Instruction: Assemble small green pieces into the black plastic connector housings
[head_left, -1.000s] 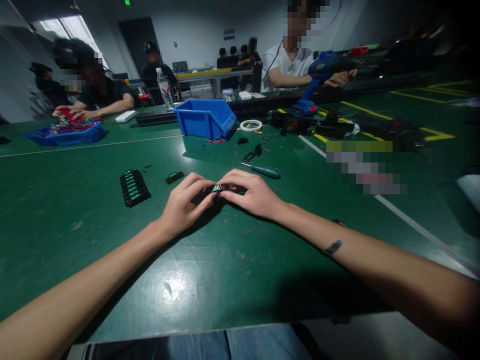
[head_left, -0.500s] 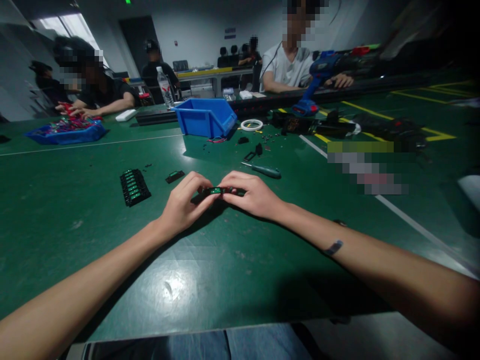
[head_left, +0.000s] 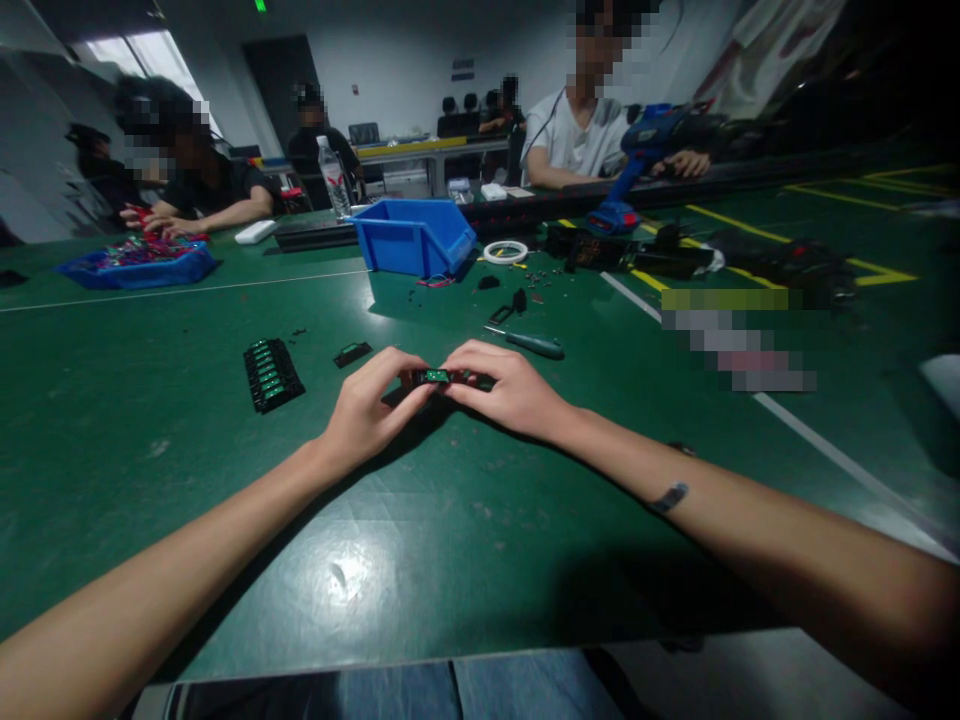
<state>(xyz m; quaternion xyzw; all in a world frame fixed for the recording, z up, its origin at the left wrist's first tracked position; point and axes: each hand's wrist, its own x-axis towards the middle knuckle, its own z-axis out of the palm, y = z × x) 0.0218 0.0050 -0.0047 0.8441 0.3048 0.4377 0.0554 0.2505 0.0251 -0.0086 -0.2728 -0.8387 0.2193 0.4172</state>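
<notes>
Between my two hands is a small black plastic housing with a green circuit board (head_left: 436, 376) in it, held just above the table. My left hand (head_left: 373, 402) pinches its left end between thumb and fingers. At the right end, my right hand (head_left: 504, 387) grips it the same way, its fingertips nearly meeting those of the left. A similar single black piece with a green board (head_left: 352, 353) lies beyond my left hand. Further left sits a row of several such black-and-green modules (head_left: 271, 375), side by side. A screwdriver with a green handle (head_left: 534, 344) lies beyond my right hand.
A blue bin (head_left: 409, 238) stands ahead, beside a white tape ring (head_left: 505, 251) and scattered small screws. A blue cordless drill (head_left: 624, 180) stands at back right. A blue tray (head_left: 142, 270) of wires is far left, by a co-worker. A water bottle (head_left: 332, 178) stands behind.
The green board shows slightly more between my fingertips, as the housing has tilted a little. Both hands keep their grip, and the things on the table have not moved.
</notes>
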